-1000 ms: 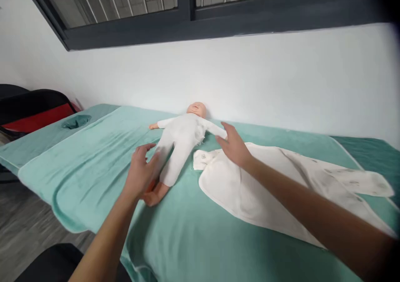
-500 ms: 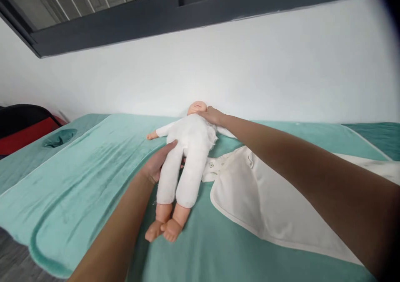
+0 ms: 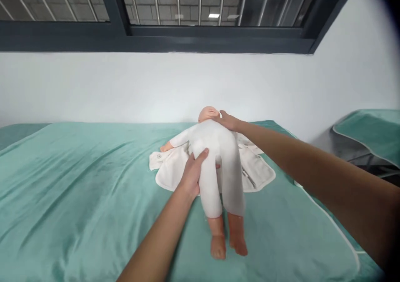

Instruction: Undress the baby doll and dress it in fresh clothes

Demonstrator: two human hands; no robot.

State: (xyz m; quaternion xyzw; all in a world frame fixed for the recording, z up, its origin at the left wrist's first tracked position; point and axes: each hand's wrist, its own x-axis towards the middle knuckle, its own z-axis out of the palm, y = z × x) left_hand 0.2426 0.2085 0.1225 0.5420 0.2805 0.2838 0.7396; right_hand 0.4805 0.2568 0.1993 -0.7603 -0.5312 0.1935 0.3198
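Observation:
A baby doll (image 3: pixel 212 142) with a white cloth body and plastic head, hands and feet lies face up between my hands, its feet toward me. My left hand (image 3: pixel 193 172) grips its thigh at the hip, thumb on top and fingertips showing between the legs. At the doll's neck and shoulder, my right hand (image 3: pixel 227 120) is closed around it, some fingers hidden behind the head. Under the doll a white baby garment (image 3: pixel 170 177) is spread out, with a snap visible on its left part and a small tag on the right.
A green plush cover (image 3: pixel 93 182) drapes the bed, which stands against a white wall (image 3: pixel 140 86). Above is a dark-framed window (image 3: pixel 218 44) with metal bars. At the right, another green-covered piece of furniture (image 3: pixel 371 132) stands beyond the bed's edge.
The doll has moved right, from beside the white garment to over it, with both hands still holding it. The view has turned to the right and levelled.

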